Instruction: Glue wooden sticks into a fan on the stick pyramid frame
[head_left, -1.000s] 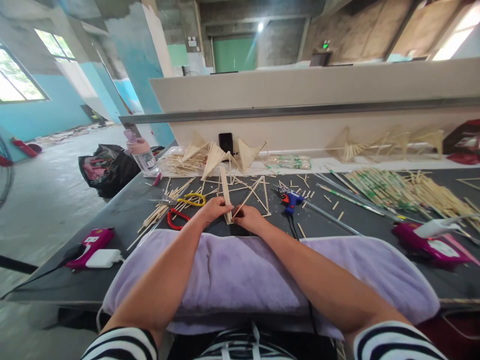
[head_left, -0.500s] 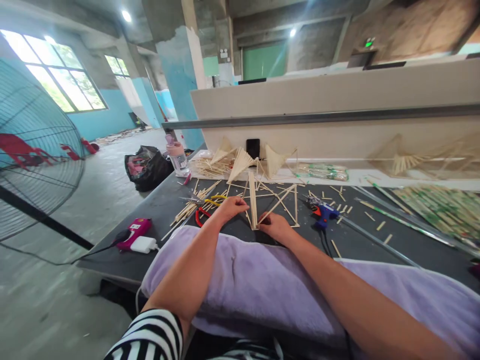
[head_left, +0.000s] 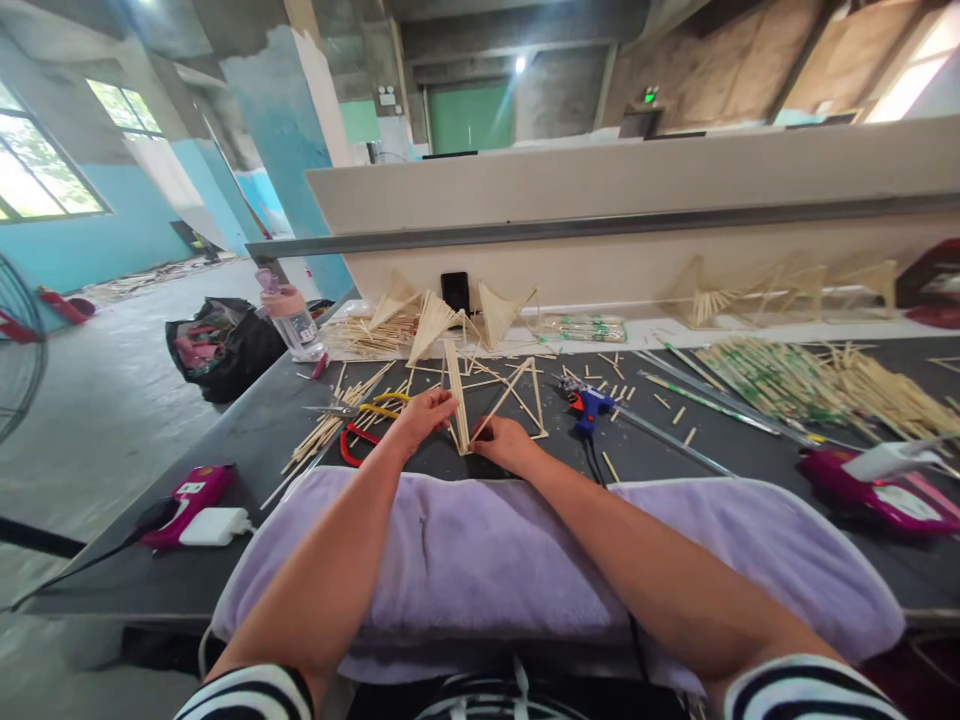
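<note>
A frame of thin wooden sticks point(head_left: 538, 398) stands on the dark table, with a narrow fan of sticks point(head_left: 457, 392) rising at its near left corner. My left hand point(head_left: 429, 417) is beside this fan on its left, thumb and fingertips pinched at the edge of a stick. Low on the other side, my right hand point(head_left: 506, 443) has its fingers closed around the frame's bottom corner, where sticks meet. Its fingertips are partly hidden. Yellow-handled scissors point(head_left: 386, 403) and red-handled pliers point(head_left: 351, 446) lie left of my left hand. A blue glue gun point(head_left: 589, 408) rests to the right.
Loose sticks point(head_left: 322, 432) lie at the left and wrapped stick bundles point(head_left: 780, 385) at the right. Finished-looking stick models point(head_left: 504, 312) and a pink-capped bottle point(head_left: 291, 322) stand along the back. A purple towel point(head_left: 517, 560) covers the front edge, between magenta power strips point(head_left: 196, 500).
The view has turned to the right, so the table's contents sit further left and a second power strip shows. Both hands keep nearly the same place at the stick frame.
</note>
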